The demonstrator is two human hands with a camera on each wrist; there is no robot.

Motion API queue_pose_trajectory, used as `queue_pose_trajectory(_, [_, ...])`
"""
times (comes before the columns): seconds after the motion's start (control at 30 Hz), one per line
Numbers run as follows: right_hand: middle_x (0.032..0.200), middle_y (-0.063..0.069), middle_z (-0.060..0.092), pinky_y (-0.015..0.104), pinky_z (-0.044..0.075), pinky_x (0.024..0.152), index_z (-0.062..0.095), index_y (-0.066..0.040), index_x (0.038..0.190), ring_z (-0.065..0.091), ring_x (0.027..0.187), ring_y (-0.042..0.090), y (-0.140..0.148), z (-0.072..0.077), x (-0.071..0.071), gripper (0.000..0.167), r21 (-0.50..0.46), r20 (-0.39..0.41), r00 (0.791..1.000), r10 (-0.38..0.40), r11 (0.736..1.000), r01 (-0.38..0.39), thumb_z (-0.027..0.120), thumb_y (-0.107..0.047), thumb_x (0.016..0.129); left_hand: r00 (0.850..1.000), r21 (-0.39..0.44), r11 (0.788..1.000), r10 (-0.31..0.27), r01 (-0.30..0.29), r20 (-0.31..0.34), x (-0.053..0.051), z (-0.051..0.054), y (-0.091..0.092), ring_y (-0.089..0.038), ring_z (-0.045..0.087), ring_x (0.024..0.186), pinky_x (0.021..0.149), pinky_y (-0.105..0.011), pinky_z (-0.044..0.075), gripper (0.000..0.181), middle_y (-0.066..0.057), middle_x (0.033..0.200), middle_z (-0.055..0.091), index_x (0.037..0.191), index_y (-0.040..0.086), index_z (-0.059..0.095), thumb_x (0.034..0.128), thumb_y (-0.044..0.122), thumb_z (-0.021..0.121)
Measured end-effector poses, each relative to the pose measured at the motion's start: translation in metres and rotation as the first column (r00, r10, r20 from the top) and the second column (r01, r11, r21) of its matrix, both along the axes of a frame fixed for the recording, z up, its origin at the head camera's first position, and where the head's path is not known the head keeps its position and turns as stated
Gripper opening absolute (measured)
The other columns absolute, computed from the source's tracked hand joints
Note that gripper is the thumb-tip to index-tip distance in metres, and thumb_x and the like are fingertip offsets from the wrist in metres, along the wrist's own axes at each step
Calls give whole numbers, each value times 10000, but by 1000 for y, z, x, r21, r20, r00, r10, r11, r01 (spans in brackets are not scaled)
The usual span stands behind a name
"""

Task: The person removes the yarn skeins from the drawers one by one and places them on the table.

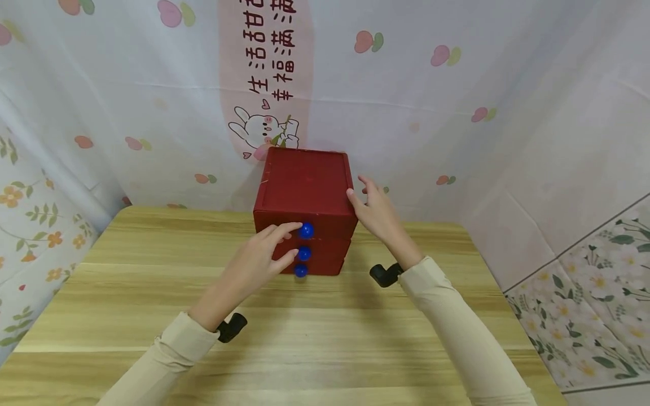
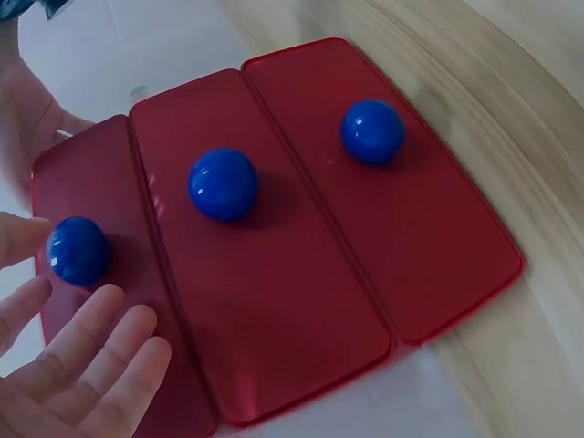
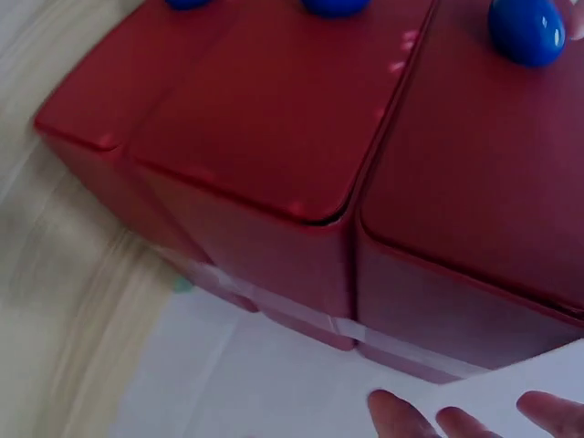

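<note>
A red box [image 1: 307,183] with three stacked drawers stands near the back of the table, each drawer bearing a round blue knob. The left hand [image 1: 259,251] is at the front, its index fingertip at the top knob [image 1: 306,230] and its thumb beside the middle knob [image 1: 304,253]. In the left wrist view, the left hand [image 2: 73,356] has its fingers spread around the top drawer's knob [image 2: 79,251], not curled round it. The right hand [image 1: 378,214] is at the box's right upper edge, fingers loosely extended; its fingertips [image 3: 397,415] show beside the box in the right wrist view.
The box stands on a wooden table [image 1: 304,349]. Behind it hangs a white printed curtain [image 1: 406,113]. A black wrist mount [image 1: 232,327] is on the left wrist, another [image 1: 385,275] on the right. Floral-patterned panels stand at both sides.
</note>
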State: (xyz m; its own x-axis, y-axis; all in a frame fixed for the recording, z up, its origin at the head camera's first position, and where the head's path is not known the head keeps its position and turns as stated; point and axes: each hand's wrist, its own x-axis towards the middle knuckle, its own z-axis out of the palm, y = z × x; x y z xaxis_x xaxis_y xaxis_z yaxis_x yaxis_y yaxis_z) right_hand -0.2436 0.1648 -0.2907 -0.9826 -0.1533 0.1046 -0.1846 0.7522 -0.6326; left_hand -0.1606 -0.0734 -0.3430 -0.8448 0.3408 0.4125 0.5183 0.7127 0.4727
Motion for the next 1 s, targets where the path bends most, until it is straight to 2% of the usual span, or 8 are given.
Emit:
queue_pose_trajectory(0.13, [1371,206,436,492,406,977,216,-83,1475,461,1226,326,-6,-2,-16,610,7,47,999,-8,1000,7,364,-414,984,998,56,998,2,-6,71,-9,-3,9,-223,620,962,785,-388,540,449,-62,1034,639,1286,186,501,868,230,659])
queue_pose_trajectory(0.27, [1379,198,442,477,399,993,195,-90,1482,478,1222,319,-11,-4,-23,574,-10,94,995,-25,1000,26,340,-363,998,997,103,995,-6,-2,80,-16,-5,17,-202,631,921,773,-361,546,406,-51,995,642,1252,180,513,873,217,654])
queue_pose_trajectory(0.4, [1421,202,401,479,388,1011,179,-81,1482,471,1240,329,-15,-3,-26,530,-1,101,994,-31,1000,31,301,-287,1009,997,131,991,15,-25,77,-20,-5,24,-183,627,876,744,-334,549,342,-37,933,640,1193,168,538,874,215,653])
queue_pose_trajectory(0.57, [1422,207,399,475,409,978,183,-68,1473,486,1216,329,-18,-3,-27,516,47,100,994,-52,998,47,271,-262,1003,996,178,982,53,-66,77,-20,-6,29,-182,625,824,718,-331,547,291,-37,869,632,1130,154,569,860,188,671])
queue_pose_trajectory(0.7, [1416,209,404,465,414,973,188,-59,1468,489,1209,320,-20,-4,-29,519,47,97,994,-55,998,50,268,-262,996,994,225,970,75,-91,80,-18,-8,30,-180,629,800,707,-336,547,281,-38,864,629,1107,152,581,846,162,685])
queue_pose_trajectory(1.0, [1403,223,411,457,424,957,180,-48,1466,504,1182,316,-20,-4,-32,514,37,97,994,-52,998,49,264,-238,995,993,278,954,92,-109,75,-11,-12,34,-158,618,798,692,-315,551,258,-24,899,624,1100,158,590,855,155,670])
